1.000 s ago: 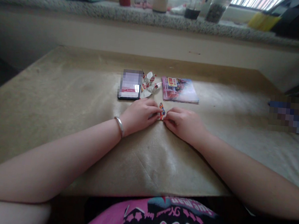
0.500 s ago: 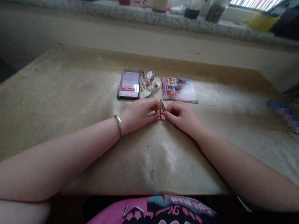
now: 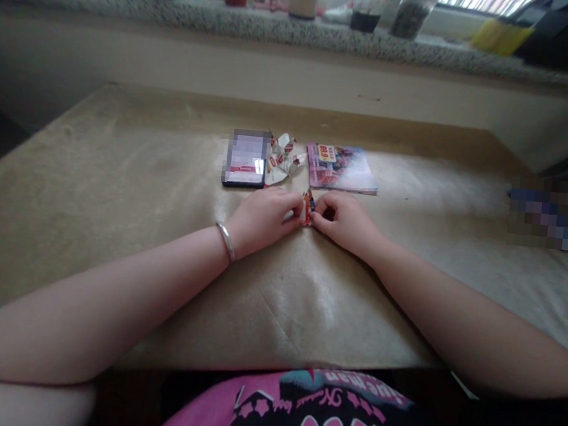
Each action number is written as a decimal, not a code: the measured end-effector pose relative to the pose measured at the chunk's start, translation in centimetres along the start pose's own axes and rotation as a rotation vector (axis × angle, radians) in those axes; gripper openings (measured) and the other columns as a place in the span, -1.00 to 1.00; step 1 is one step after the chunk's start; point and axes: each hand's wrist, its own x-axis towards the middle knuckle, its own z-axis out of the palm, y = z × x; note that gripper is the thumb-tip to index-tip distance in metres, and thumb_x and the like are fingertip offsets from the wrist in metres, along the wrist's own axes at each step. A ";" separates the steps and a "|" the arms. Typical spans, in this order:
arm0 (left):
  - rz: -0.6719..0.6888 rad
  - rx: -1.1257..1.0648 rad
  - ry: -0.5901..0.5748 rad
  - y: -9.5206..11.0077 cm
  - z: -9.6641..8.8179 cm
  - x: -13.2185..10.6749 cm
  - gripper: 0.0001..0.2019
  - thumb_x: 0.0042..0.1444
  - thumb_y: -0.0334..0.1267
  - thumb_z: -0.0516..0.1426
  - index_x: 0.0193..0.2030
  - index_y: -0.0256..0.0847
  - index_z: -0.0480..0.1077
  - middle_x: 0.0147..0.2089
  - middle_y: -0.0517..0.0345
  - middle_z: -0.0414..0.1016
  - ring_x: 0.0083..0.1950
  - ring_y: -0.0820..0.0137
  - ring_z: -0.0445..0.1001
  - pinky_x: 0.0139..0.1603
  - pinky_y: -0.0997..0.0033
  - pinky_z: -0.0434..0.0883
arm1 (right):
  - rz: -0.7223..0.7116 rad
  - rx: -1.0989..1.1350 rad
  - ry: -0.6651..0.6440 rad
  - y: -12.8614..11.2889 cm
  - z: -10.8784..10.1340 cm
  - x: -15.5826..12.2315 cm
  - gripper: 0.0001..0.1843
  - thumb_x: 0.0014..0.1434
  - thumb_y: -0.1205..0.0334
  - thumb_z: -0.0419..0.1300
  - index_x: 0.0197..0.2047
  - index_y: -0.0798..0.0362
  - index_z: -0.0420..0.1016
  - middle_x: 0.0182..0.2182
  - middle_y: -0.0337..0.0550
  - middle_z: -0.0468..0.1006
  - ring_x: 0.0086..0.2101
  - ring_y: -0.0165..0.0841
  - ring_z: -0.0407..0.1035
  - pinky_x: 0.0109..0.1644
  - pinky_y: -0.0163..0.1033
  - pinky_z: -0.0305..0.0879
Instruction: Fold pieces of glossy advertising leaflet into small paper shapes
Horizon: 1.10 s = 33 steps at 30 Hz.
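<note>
Both of my hands meet at the middle of the paper-covered table (image 3: 116, 177). My left hand (image 3: 263, 219), with a silver bangle on its wrist, pinches one side of a small folded piece of coloured paper (image 3: 307, 208). My right hand (image 3: 344, 223) pinches the other side of it with curled fingers. The little paper stands on edge between the fingertips, red and blue in print. Most of it is hidden by my fingers.
Just beyond my hands lie a phone (image 3: 245, 160), a crumpled white and red paper (image 3: 283, 160) and a stack of printed leaflets (image 3: 339, 169). A stone window ledge (image 3: 182, 19) behind carries jars and bottles. A blurred object (image 3: 555, 216) lies at the right.
The folded paper has been pressed narrower and now stands more upright between my fingertips. Both hands have shifted slightly away from me.
</note>
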 end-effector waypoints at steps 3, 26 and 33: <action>-0.001 0.032 0.004 0.2 -0.2 -0.1 -0.87 0.18 -0.19 0.18 -0.33 -0.19 0.43 -0.32 0.15 0.49 -0.26 0.37 0.43 -0.25 0.42 0.29 | 0.008 -0.006 0.005 0.0 0.0 0.0 -0.86 0.02 0.27 0.20 -0.54 0.03 0.35 -0.48 -0.20 0.46 -0.40 -0.35 0.29 -0.28 -0.25 0.15; 0.218 0.249 0.018 0.5 -0.3 -0.6 -0.68 0.34 -0.21 -0.03 -0.19 -0.23 0.54 -0.19 0.00 0.57 -0.13 0.31 0.50 -0.10 0.33 0.40 | -0.004 -0.157 0.052 -0.6 -0.2 -0.4 -0.88 0.03 0.24 0.21 -0.52 0.02 0.46 -0.45 -0.18 0.59 -0.41 -0.33 0.41 -0.23 -0.22 0.22; 0.205 0.189 0.015 0.0 0.2 -0.4 -0.72 0.30 -0.21 0.02 -0.20 -0.18 0.57 -0.21 0.03 0.54 -0.19 0.34 0.46 -0.16 0.35 0.38 | -0.068 -0.284 0.047 -1.0 -0.9 -1.1 -0.87 0.11 0.20 0.20 -0.43 0.02 0.51 -0.40 -0.16 0.61 -0.34 -0.27 0.44 -0.11 -0.15 0.22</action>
